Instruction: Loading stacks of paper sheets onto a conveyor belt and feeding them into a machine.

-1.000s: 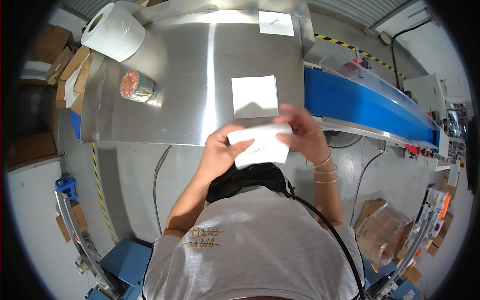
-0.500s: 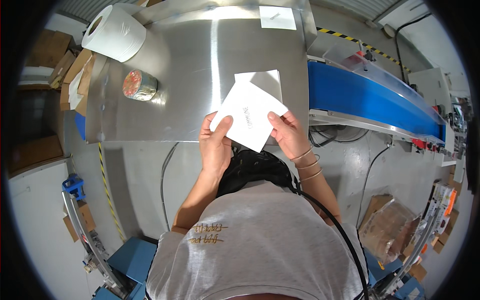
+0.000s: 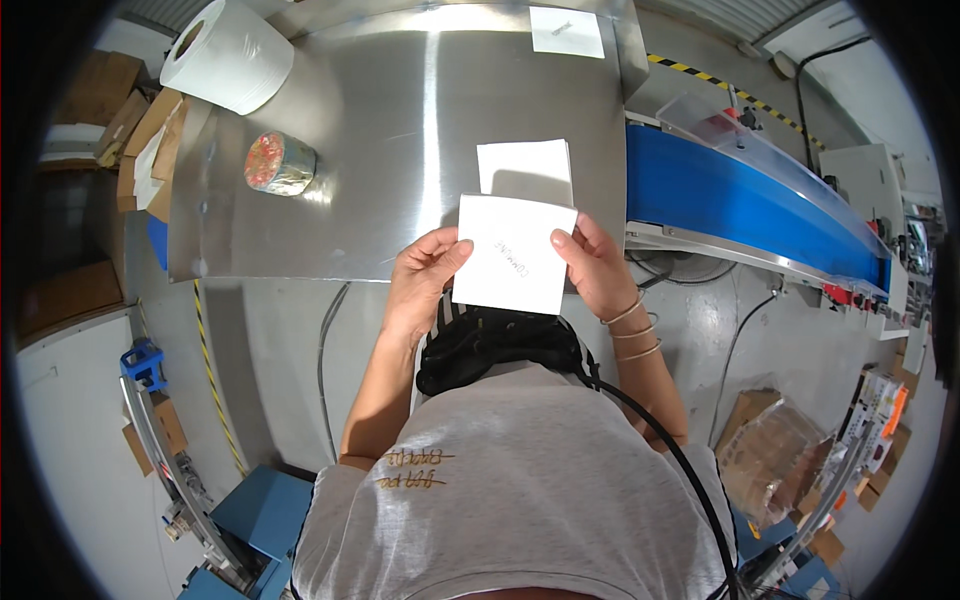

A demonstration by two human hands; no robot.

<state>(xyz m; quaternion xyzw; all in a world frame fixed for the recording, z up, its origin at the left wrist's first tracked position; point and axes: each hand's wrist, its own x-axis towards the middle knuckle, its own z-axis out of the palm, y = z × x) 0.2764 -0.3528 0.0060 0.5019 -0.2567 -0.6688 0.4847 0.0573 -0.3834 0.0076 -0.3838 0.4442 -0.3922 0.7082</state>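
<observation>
A square white paper piece (image 3: 500, 285), printed with small grey lettering, is held level in front of me, just over the near table edge. My left hand (image 3: 428, 268) pinches its left side, thumb on top. On the opposite side, my right hand (image 3: 592, 262) grips it near the upper right corner, thumb on top as well. Whether it is a single sheet or a folded one I cannot tell. Just beyond it, a small stack of white paper (image 3: 525, 165) lies on the steel table (image 3: 370, 130), partly covered by the held piece and its shadow.
A roll of tape (image 3: 280, 163) in shiny wrap sits on the table's left. Behind it stands a large white roll (image 3: 230, 60). Another printed white sheet (image 3: 566, 32) lies at the far right. A blue conveyor belt (image 3: 740, 195) runs along the right; cardboard boxes (image 3: 150, 150) stand left.
The white paper has turned from a tilted diamond position to nearly square with me. My left hand has shifted slightly left and my right hand slightly right.
</observation>
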